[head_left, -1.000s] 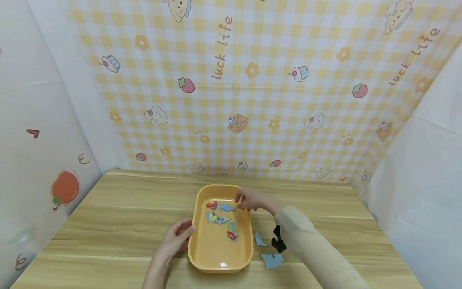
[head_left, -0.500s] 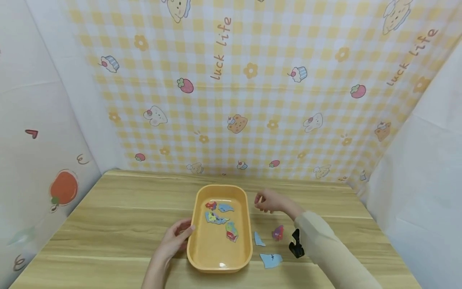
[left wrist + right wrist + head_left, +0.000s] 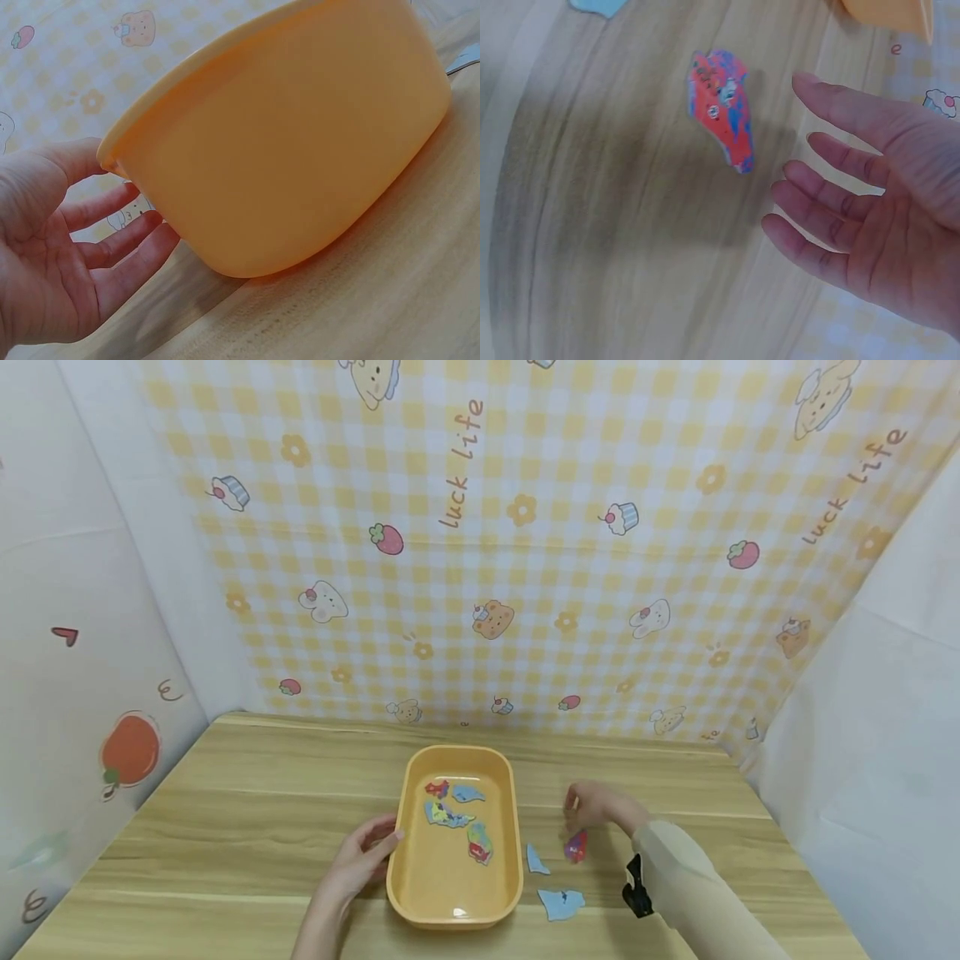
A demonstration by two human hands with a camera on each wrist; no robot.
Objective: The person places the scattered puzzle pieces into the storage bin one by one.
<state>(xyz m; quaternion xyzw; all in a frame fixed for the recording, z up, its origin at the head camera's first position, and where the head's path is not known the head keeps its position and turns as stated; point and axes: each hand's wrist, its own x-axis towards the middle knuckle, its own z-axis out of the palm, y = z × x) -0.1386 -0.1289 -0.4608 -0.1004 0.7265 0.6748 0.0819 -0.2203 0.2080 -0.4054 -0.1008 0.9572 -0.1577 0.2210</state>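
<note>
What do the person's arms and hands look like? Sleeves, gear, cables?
Left hand and right hand: no gloves or rings visible. On the right, a plain beige sleeve runs to near the wrist, with a small black fitting at its inner side. The left forearm shows no sleeve within frame. No cables or markings visible.

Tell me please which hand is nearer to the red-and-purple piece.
Right. The right hand hovers beside the red-and-purple piece, not touching it; the left hand is farther, at the orange tray's left side.
</note>
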